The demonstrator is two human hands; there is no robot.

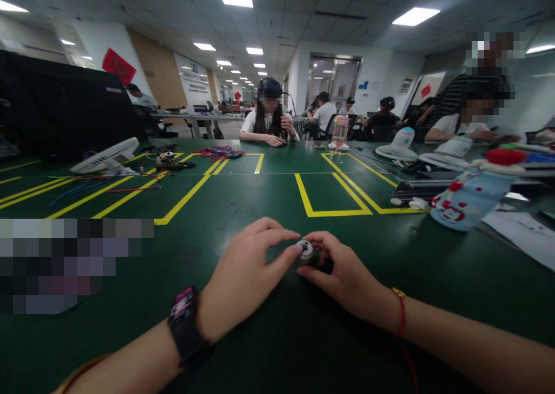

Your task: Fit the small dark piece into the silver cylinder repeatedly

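Note:
A small cylindrical metal motor with a pale round top and a dark centre is at the middle of the green table. My right hand grips its side, thumb at the front and fingers curled round the back. From the left, my left hand pinches at the motor's top edge with thumb and forefinger. Whether a tiny part sits between those left fingertips is too small to tell. The motor's lower side is partly covered by my fingers.
A blue bottle stands at right beside papers. White fans lie at the far right, and another fan at left near loose wires. A person sits opposite. Yellow tape marks the tabletop.

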